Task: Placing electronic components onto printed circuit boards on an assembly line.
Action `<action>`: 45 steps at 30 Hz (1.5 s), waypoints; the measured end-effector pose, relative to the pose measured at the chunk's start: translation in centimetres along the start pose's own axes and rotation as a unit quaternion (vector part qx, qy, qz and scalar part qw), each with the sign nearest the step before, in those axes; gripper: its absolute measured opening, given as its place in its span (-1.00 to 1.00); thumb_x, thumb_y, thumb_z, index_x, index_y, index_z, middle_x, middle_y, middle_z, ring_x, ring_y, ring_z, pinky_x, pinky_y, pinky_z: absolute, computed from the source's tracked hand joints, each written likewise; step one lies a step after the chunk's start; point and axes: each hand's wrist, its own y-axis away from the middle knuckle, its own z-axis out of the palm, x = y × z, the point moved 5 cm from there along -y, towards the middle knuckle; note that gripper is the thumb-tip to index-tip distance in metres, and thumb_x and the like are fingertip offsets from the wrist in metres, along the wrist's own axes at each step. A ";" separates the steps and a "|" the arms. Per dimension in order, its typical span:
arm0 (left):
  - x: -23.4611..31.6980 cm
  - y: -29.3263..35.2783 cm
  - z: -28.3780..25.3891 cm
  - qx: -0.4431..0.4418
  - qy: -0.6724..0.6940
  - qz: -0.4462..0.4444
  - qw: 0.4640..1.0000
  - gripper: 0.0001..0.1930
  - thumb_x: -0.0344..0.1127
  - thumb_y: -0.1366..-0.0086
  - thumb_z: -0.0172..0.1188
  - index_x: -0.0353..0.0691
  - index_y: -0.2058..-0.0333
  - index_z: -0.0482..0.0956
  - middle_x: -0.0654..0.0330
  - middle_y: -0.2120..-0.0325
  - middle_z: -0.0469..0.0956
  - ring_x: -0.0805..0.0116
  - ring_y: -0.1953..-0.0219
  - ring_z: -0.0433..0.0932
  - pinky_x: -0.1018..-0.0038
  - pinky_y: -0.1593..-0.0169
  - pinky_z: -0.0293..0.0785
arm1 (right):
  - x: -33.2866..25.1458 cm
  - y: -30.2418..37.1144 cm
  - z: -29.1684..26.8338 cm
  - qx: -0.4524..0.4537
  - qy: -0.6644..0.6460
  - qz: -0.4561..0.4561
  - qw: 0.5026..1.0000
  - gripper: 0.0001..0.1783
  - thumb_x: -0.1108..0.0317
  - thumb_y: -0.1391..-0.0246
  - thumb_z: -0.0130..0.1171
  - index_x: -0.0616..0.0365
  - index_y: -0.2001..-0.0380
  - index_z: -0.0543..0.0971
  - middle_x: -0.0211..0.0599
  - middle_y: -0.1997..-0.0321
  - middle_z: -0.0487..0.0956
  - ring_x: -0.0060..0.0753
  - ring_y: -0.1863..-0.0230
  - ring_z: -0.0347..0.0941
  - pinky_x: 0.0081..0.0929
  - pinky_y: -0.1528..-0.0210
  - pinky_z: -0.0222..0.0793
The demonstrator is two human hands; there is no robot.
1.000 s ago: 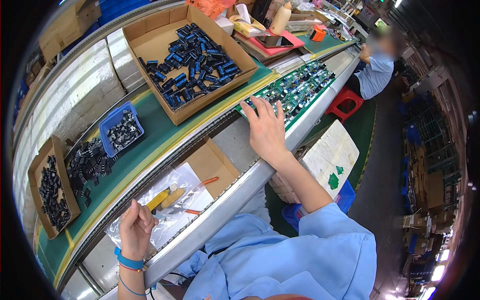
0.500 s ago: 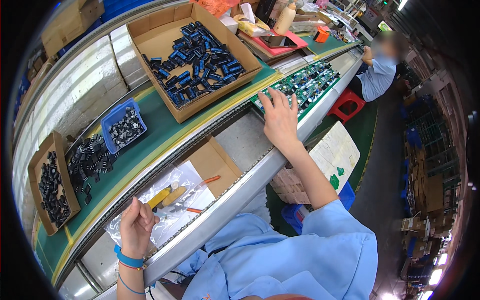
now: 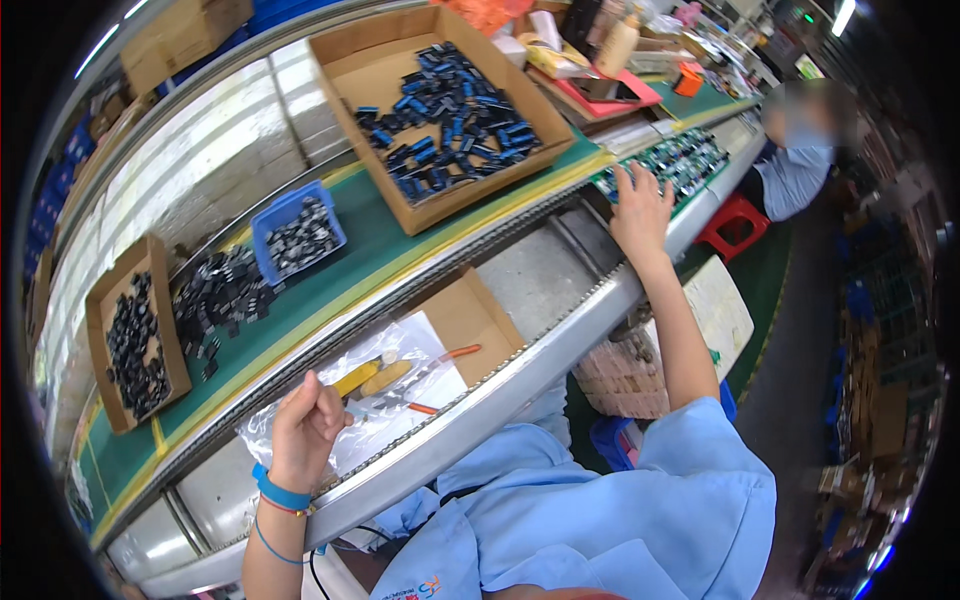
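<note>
At the far left of the green tabletop (image 3: 330,290) a narrow cardboard box (image 3: 135,335) lies open, full of small black parts and turned so its mouth faces the seat. Just right of it a loose heap of black parts (image 3: 220,295) spreads on the mat, and beside that a blue plastic bin (image 3: 297,232) holds more of the same — three stocks set in a row, seemingly to keep each kind within one arm's sweep.

Nearer, on the steel ledge, the left hand (image 3: 303,432) rests on a clear plastic bag (image 3: 345,405) with its fingers curled into a loose fist; whether they pinch anything I cannot tell. Under the bag lie yellow-handled pliers (image 3: 365,378) and an orange-handled tool (image 3: 450,355), parked close to the body for quick pickup. A shallow brown cardboard tray (image 3: 465,315) lies just right of them.

Farther back, a big cardboard box (image 3: 440,105) of black-and-blue parts is tilted toward the worker. Right again, the right hand (image 3: 640,205) reaches out flat, fingers spread and released, touching the near edge of a tray of green circuit boards (image 3: 670,165) at the tabletop's right end. Behind it sits a red tray (image 3: 600,95); below, a red stool (image 3: 735,225) — and a seated co-worker in a pale blue shirt (image 3: 795,175).
</note>
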 end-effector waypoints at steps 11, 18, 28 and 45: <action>-0.3 0.0 -0.5 0.008 0.037 0.010 0.999 -0.53 -0.07 -0.52 -0.17 -0.16 0.59 0.32 0.26 0.70 0.25 0.47 0.66 0.19 0.43 0.30 0.41 | 1.4 -0.7 0.9 0.009 0.010 0.023 1.000 -0.24 0.44 0.21 0.36 -0.08 -0.18 0.41 -0.26 -0.25 0.38 -0.22 -0.30 0.25 0.19 -0.34 0.03; -0.3 0.1 -0.4 0.017 0.037 0.007 0.999 -0.52 -0.08 -0.52 -0.18 -0.16 0.60 0.32 0.27 0.70 0.25 0.47 0.67 0.17 0.43 0.31 0.42 | 2.7 -0.7 1.5 0.024 -0.002 0.035 0.999 -0.28 0.42 0.23 0.36 -0.06 -0.13 0.45 -0.23 -0.21 0.41 -0.22 -0.28 0.27 0.22 -0.33 0.03; -0.3 0.2 -0.5 0.020 0.035 0.007 0.999 -0.54 -0.07 -0.52 -0.16 -0.16 0.58 0.31 0.27 0.69 0.25 0.49 0.67 0.17 0.43 0.32 0.41 | 5.2 -1.9 3.4 0.028 0.035 0.061 0.997 -0.32 0.34 0.18 0.39 -0.05 -0.12 0.47 -0.23 -0.21 0.43 -0.22 -0.26 0.30 0.23 -0.32 0.04; -1.1 -0.4 -0.8 -0.006 -0.005 -0.011 1.000 -0.55 0.00 -0.47 -0.08 -0.11 0.58 0.31 0.31 0.68 0.20 0.46 0.65 0.18 0.36 0.24 0.40 | 13.7 -4.5 9.8 0.017 0.079 0.117 0.990 -0.33 0.22 0.13 0.36 -0.03 -0.13 0.46 -0.27 -0.18 0.48 -0.19 -0.24 0.35 0.05 -0.21 0.22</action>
